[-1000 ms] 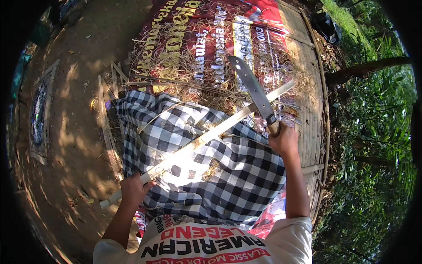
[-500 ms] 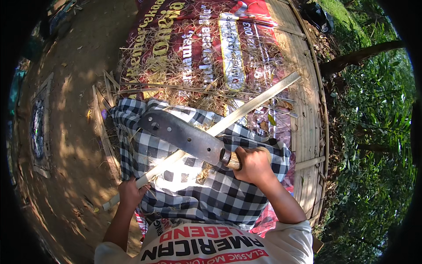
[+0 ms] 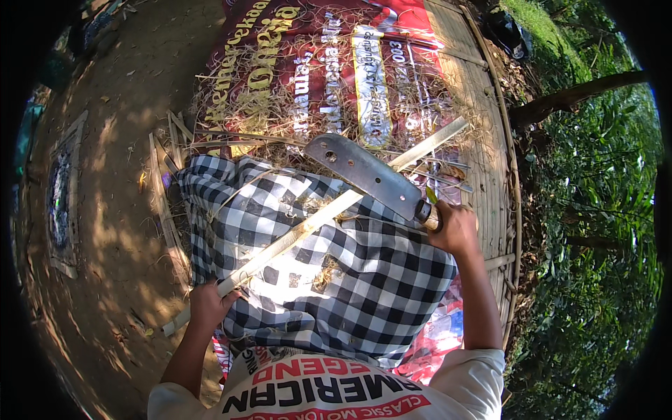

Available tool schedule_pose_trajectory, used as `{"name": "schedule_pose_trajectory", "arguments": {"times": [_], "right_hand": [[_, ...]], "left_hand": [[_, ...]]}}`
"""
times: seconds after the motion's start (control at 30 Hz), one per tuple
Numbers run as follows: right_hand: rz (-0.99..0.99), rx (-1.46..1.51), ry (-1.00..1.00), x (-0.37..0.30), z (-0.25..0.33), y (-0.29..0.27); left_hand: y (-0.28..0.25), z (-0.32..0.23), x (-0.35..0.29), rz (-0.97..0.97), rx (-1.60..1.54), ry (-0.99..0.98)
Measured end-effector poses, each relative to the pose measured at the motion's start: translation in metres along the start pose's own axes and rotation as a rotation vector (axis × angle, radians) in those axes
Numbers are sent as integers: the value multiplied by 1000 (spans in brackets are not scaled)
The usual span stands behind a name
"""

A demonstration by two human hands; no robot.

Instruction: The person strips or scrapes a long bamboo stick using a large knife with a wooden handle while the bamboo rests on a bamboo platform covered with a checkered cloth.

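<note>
My left hand is closed round the near end of a long, pale bamboo strip, which slants up to the far right across my lap. In my right hand is the wooden handle of a broad machete with a dark, blunt-ended blade pierced by several holes. The blade crosses over the strip near its far part; whether the edge touches the strip is hard to tell. Beneath both lies a black-and-white checked cloth spread over my legs. Thin shavings rest on the cloth.
Beyond the cloth a red printed banner is strewn with curly shavings. It covers a bamboo slat platform, bare along the right. Split bamboo pieces lean at the left, above a dirt floor. Green plants grow at right.
My right hand has pushed the machete away and to the right along the strip. A thin curled sliver now shows on the cloth's far left. My left hand keeps its place.
</note>
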State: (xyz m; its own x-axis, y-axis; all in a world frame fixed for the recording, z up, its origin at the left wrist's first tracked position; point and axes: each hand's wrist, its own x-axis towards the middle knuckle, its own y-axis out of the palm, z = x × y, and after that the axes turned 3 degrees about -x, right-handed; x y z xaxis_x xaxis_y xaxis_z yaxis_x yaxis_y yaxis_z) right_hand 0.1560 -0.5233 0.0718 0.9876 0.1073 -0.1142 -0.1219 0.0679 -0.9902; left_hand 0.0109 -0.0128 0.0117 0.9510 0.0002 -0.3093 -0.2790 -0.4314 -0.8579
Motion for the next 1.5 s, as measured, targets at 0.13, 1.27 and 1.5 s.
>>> {"name": "schedule_pose_trajectory", "arguments": {"times": [0.13,1.27,1.5], "right_hand": [[-72,-26,-45,6,-8,-3],[-207,-69,-54,12,-55,10],[-202,13,488,7,-99,-35]], "left_hand": [[-1,3,-1,3,18,2],[-9,-7,3,40,13,0],[-5,7,1,35,10,-21]]}}
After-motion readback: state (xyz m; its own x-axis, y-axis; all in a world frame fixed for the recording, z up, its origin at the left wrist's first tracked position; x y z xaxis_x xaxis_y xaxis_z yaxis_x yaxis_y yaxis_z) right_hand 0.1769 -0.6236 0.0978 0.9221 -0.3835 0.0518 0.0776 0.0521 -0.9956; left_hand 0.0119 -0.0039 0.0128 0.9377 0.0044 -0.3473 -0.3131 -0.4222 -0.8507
